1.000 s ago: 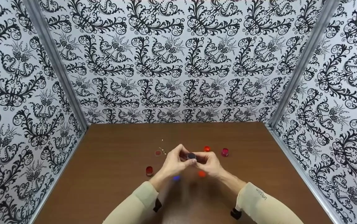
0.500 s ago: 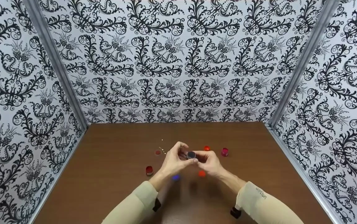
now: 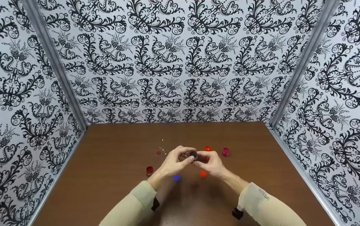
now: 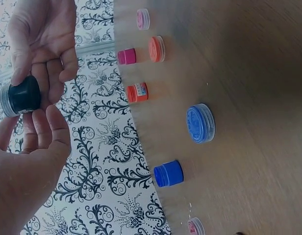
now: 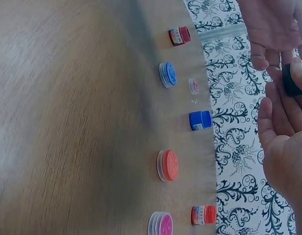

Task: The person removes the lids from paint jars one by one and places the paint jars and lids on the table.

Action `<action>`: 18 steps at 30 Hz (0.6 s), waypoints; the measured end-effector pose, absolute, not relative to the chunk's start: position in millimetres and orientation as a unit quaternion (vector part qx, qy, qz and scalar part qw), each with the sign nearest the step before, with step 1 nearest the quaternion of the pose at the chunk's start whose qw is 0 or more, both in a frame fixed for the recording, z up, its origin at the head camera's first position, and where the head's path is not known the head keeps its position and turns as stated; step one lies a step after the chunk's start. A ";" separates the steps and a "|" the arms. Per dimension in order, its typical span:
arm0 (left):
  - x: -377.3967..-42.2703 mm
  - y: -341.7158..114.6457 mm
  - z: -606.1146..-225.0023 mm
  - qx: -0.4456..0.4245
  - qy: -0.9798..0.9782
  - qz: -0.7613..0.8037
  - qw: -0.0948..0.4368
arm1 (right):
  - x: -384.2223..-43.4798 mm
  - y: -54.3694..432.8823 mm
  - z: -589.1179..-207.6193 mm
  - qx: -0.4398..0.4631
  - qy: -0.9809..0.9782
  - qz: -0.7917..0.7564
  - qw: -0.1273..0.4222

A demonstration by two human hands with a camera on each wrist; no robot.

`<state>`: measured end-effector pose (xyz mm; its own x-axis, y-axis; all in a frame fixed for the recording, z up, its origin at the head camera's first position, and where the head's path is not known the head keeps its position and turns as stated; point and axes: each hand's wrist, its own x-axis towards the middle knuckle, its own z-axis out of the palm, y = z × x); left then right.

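Observation:
Both hands hold a small dark-green paint jar [image 4: 26,94] with a clear ribbed lid [image 4: 7,102], raised above the brown table. In the head view my left hand [image 3: 173,161] grips it from the left, thumb across its dark round face. From the other side my right hand [image 3: 212,164] pinches the jar, its thumb lying along the dark body in the left wrist view. Fingers of both hands overlap around it, hiding part of the lid. In the right wrist view only a piece of the jar shows, at the right edge.
Several paint jars stand about the table: blue [image 4: 168,174], orange-red [image 4: 138,92], magenta [image 4: 126,56] and dark red [image 5: 179,36]. Ribbed lids lie apart from them: blue [image 4: 200,123], orange [image 5: 167,165], pink [image 5: 161,224] and small red [image 3: 158,153]. Patterned walls enclose the table [image 3: 114,138].
My left fingers have reached farther over the jar and the left thumb has slid onto its face, which has turned and is now partly covered. The right hand keeps its hold.

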<state>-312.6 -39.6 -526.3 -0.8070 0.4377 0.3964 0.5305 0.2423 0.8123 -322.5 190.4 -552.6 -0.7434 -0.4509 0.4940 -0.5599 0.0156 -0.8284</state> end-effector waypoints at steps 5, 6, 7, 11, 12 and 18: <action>-311.3 -40.8 -527.8 -0.293 -0.792 -0.534 0.036 | -324.9 189.1 -555.1 0.362 -0.711 0.601 0.041; -311.3 -40.4 -527.8 -0.287 -0.794 -0.535 0.034 | -325.2 188.9 -555.1 0.362 -0.712 0.601 0.040; -311.7 -39.5 -527.8 -0.282 -0.794 -0.538 0.034 | -325.5 188.8 -555.0 0.360 -0.713 0.601 0.042; -313.6 -33.4 -527.6 -0.260 -0.790 -0.553 0.041 | -325.4 189.4 -554.9 0.348 -0.712 0.607 0.056; -313.8 -31.6 -527.7 -0.254 -0.790 -0.557 0.045 | -325.2 189.4 -554.8 0.346 -0.712 0.607 0.060; -310.7 -26.2 -528.6 -0.201 -0.780 -0.588 0.076 | -326.7 184.2 -556.0 0.349 -0.710 0.608 0.068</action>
